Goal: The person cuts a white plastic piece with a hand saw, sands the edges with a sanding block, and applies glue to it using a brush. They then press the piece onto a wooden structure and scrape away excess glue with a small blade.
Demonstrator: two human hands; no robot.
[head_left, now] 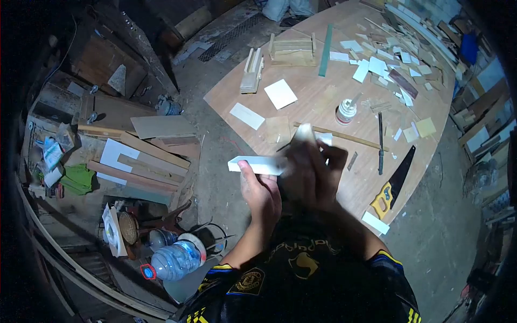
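My left hand (258, 191) is closed on a narrow white board piece (250, 166), with the thumb pressed on its face near the left end. My right hand (315, 169) is beside the board's right end, blurred by motion, with its fingers curled. A pale, smeared shape (305, 133) shows at the top of that hand; I cannot tell what it is. Both hands are near the table's front edge, the right one overlapping the tabletop in this view.
On the wooden table (318, 94) are an open tub (346, 111), a handsaw (396, 183), a dark rod-like tool (381, 142), a wooden strip (350, 138), a white square (280, 94) and wooden assemblies (293, 51). Offcuts (377, 67) lie scattered behind. A water bottle (175, 261) stands lower left.
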